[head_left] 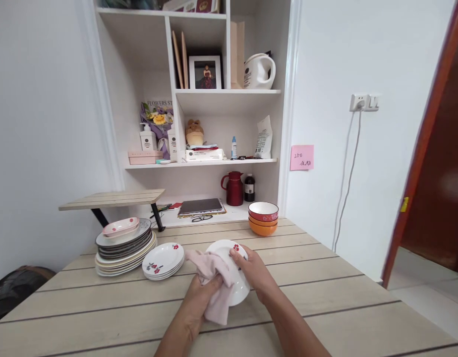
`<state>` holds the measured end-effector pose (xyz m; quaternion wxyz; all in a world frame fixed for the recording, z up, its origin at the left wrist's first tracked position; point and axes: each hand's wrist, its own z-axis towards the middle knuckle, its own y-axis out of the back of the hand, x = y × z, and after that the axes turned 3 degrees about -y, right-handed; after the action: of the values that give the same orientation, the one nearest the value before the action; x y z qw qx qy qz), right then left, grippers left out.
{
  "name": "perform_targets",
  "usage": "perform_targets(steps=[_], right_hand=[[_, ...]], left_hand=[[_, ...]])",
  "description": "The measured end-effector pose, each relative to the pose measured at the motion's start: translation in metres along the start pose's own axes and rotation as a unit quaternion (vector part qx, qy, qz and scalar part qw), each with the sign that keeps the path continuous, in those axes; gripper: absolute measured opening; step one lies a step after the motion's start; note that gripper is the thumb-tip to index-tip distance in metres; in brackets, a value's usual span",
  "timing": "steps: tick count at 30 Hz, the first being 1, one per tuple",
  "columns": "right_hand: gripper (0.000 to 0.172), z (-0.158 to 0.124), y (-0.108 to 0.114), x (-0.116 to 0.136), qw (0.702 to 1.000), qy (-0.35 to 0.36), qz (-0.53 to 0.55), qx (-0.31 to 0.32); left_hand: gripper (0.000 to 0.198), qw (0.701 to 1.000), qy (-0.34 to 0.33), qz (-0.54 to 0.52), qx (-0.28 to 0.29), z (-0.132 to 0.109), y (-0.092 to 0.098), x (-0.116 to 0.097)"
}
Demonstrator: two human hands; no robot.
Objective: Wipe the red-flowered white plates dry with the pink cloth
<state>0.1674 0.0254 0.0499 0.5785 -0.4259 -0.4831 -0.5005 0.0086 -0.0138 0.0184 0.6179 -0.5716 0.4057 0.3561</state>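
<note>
A white plate (239, 291) with red flowers is held tilted above the front of the wooden table. My right hand (255, 271) grips its right rim, thumb on the face and fingers behind. A pale pink cloth (218, 305) is bunched in my left hand (200, 301) and lies against the plate's left side; the fingers under the cloth are partly hidden. To the left sits a low stack of matching flowered plates (164, 259). Beyond it stands a taller stack of plates (127, 253) topped by a pink oval dish (120, 227).
Stacked bowls (263, 220), red over orange, stand at the table's (325, 312) back right. A small raised wooden stand (112, 198) is at the back left. Behind are a laptop (200, 206), glasses (202, 218), a red jug (234, 189) and a dark bottle (249, 188) below white shelves.
</note>
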Motion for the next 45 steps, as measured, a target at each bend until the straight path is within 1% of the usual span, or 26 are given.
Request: perform_targets(steps=[4,7,10,11,13,15,17,19,21,23,24,27,29,33,35,37,38,39,40,42,43,45], right_hand=[[0.041,-0.001,0.011,0.002,0.997,-0.038,-0.024,0.062],[0.036,-0.004,0.016,0.002,0.988,-0.076,-0.048,0.124],[0.029,-0.006,0.017,0.001,0.974,-0.104,-0.096,0.175],[0.029,-0.006,0.016,0.001,0.974,-0.1,-0.104,0.176],[0.032,-0.006,0.013,0.001,0.983,-0.075,-0.075,0.149],[0.037,-0.007,0.008,0.002,0.993,-0.064,0.003,0.102],[0.045,-0.008,0.001,0.003,0.989,-0.08,0.102,0.067],[0.051,-0.01,-0.007,0.003,0.972,-0.102,0.202,0.066],[0.053,-0.012,-0.018,0.002,0.947,-0.113,0.287,0.088],[0.052,-0.014,-0.029,0.0,0.924,-0.128,0.344,0.107],[0.051,-0.015,-0.033,-0.001,0.915,-0.142,0.364,0.104],[0.046,-0.016,-0.041,-0.004,0.887,-0.201,0.409,0.07],[0.043,-0.016,-0.042,-0.006,0.869,-0.228,0.435,0.062],[0.04,-0.014,-0.04,-0.01,0.838,-0.241,0.48,0.095],[0.04,-0.012,-0.04,-0.013,0.826,-0.25,0.495,0.108],[0.043,-0.008,-0.042,-0.018,0.818,-0.26,0.503,0.105],[0.044,-0.007,-0.042,-0.021,0.817,-0.265,0.503,0.093],[0.044,-0.005,-0.042,-0.024,0.818,-0.271,0.503,0.074],[0.044,-0.003,-0.042,-0.027,0.819,-0.275,0.501,0.051],[0.043,-0.001,-0.041,-0.033,0.825,-0.279,0.491,0.011],[0.042,0.0,-0.041,-0.035,0.83,-0.277,0.483,0.002],[0.043,0.001,-0.039,-0.039,0.841,-0.27,0.468,0.008]], left_hand=[[0.064,0.997,0.037,0.004,0.07,-0.011,-0.005,-0.009],[0.064,0.995,0.047,0.008,0.082,-0.015,-0.006,-0.014],[0.064,0.994,0.065,0.022,0.083,-0.013,-0.001,-0.013],[0.063,0.994,0.067,0.024,0.079,-0.012,0.0,-0.012],[0.059,0.996,0.058,0.018,0.062,-0.009,0.002,-0.009],[0.055,0.999,0.035,0.002,0.038,-0.006,0.002,-0.006],[0.055,1.0,0.008,-0.019,0.011,-0.004,0.001,-0.003],[0.056,0.998,-0.024,-0.048,-0.029,0.0,0.0,-0.001],[0.056,0.993,-0.057,-0.074,-0.078,0.003,0.001,0.0],[0.055,0.986,-0.078,-0.088,-0.117,0.007,0.003,0.001],[0.056,0.984,-0.083,-0.091,-0.129,0.009,0.005,0.002],[0.06,0.984,-0.084,-0.093,-0.128,0.01,0.007,0.003],[0.06,0.986,-0.079,-0.09,-0.118,0.009,0.006,0.004],[0.056,0.989,-0.068,-0.07,-0.109,0.007,0.004,0.002],[0.055,0.989,-0.082,-0.028,-0.123,0.009,0.007,0.001],[0.058,0.973,-0.13,0.069,-0.18,0.014,0.014,-0.001],[0.062,0.946,-0.168,0.143,-0.238,0.017,0.018,-0.003],[0.068,0.903,-0.212,0.225,-0.299,0.02,0.023,-0.004],[0.074,0.881,-0.233,0.25,-0.327,0.023,0.027,-0.006],[0.081,0.849,-0.262,0.279,-0.364,0.026,0.035,-0.008],[0.083,0.84,-0.272,0.285,-0.373,0.027,0.037,-0.009],[0.078,0.816,-0.298,0.326,-0.373,0.026,0.04,-0.009]])
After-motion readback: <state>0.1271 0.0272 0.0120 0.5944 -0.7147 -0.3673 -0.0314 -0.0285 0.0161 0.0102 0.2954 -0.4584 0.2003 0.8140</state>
